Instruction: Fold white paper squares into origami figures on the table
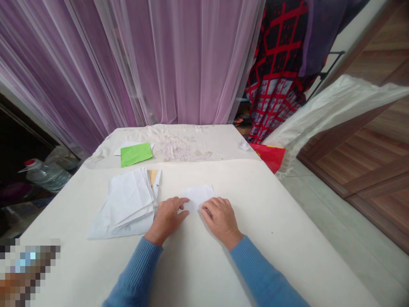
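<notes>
- The purple curtain (159, 64), with a sheer white layer over it, fills the wall behind the table.
- The table (281, 221) under a cream cover runs from me to the curtain; its far part is stained and creased.
- Brown wooden panelling (377, 145) stands to my right, above a pale tiled floor.
- A red-and-black patterned cloth (277, 72) hangs beyond the table's far right corner; its marks are a grid pattern, not words I can read.
- A white plastic sheet (335, 102) drapes down beside that cloth toward the table's corner.
- A loose stack of white papers (128, 202) lies fanned out just left of my left hand, its top faces plain.
- My left hand (168, 217) lies palm down, fingers loosely spread, with the fingertips on the small sheet's near left edge.
- My right hand (220, 219) sits knuckles up, with the fingertips pressed on the sheet's near right edge; I cannot tell whether they pinch a fold.
- A red bag (270, 155) lies at the table's far right edge.
- A water bottle (44, 172) with a red cap lies off the table to the left; any label is too small to read.
- A green sheet (136, 154) rests on the far left part, unmarked on top.
- The small white paper (198, 195) lies flat mid-table, directly in front of me, touched by both hands and plain on its face.
- A crumpled white scrap (244, 146) sits near the red bag.
</notes>
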